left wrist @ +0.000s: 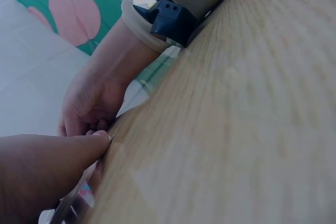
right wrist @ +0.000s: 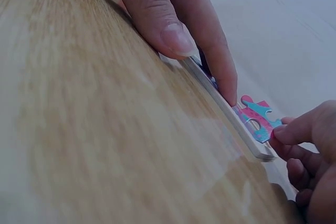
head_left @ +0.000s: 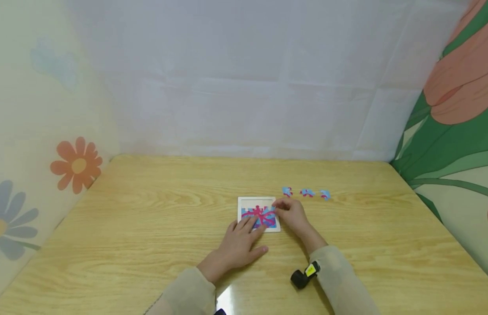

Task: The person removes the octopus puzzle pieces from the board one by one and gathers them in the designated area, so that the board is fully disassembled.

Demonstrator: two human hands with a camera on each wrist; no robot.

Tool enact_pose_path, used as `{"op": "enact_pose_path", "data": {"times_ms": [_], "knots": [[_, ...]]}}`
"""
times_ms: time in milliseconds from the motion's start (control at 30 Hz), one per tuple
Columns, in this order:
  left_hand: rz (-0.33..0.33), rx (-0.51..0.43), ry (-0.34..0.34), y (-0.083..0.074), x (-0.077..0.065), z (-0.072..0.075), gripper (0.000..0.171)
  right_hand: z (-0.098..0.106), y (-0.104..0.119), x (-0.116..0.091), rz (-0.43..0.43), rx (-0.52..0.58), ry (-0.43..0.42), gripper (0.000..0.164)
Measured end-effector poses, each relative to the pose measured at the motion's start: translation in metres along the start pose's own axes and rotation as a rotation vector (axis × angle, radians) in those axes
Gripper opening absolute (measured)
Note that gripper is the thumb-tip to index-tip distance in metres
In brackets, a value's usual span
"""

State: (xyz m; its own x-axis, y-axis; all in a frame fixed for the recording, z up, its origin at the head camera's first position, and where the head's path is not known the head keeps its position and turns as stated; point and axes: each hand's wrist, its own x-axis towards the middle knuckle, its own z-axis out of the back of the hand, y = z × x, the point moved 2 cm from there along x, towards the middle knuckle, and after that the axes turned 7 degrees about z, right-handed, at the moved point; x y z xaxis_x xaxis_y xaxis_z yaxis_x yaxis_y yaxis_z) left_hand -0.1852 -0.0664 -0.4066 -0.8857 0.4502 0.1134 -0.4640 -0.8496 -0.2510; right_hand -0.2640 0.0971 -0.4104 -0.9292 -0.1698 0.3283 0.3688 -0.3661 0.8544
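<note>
So, three loose pieces [head_left: 307,192] near one puzzle [head_left: 269,219], left hand [head_left: 240,246] wide on it, one pinched piece [right wrist: 259,115] in right hand [head_left: 293,216].

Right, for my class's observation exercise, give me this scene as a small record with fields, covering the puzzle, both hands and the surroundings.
Surface: wooden table
Puzzle tray: white rim; joined pieces nearer the person, bare strip at the far side
Loose pieces: three, in a row beyond the tray, to the right
Left hand: fingers resting on the puzzle
Right hand: pinching a blue-and-pink piece at the tray's right side
Backdrop: white sheet
</note>
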Motion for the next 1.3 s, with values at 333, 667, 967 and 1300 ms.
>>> {"op": "enact_pose_path", "data": {"times_ms": [333,667,967,1300], "knots": [[-0.004,0.004,-0.015,0.0007,0.0001,-0.0016,0.057,-0.0004,-0.0007,0.0003,-0.011,0.011,0.000,0.008],[-0.015,-0.008,-0.030,-0.0001,-0.0003,-0.0003,0.057,0.0002,0.0007,0.0000,-0.012,0.012,0.003,0.008],[0.015,0.012,0.010,-0.0004,0.0009,-0.0021,0.057,0.0006,-0.0011,-0.0008,-0.017,0.036,0.003,0.008],[0.012,0.015,-0.011,-0.0003,0.0002,-0.0016,0.057,0.0018,-0.0024,0.0012,-0.074,0.098,-0.012,0.011]]}}
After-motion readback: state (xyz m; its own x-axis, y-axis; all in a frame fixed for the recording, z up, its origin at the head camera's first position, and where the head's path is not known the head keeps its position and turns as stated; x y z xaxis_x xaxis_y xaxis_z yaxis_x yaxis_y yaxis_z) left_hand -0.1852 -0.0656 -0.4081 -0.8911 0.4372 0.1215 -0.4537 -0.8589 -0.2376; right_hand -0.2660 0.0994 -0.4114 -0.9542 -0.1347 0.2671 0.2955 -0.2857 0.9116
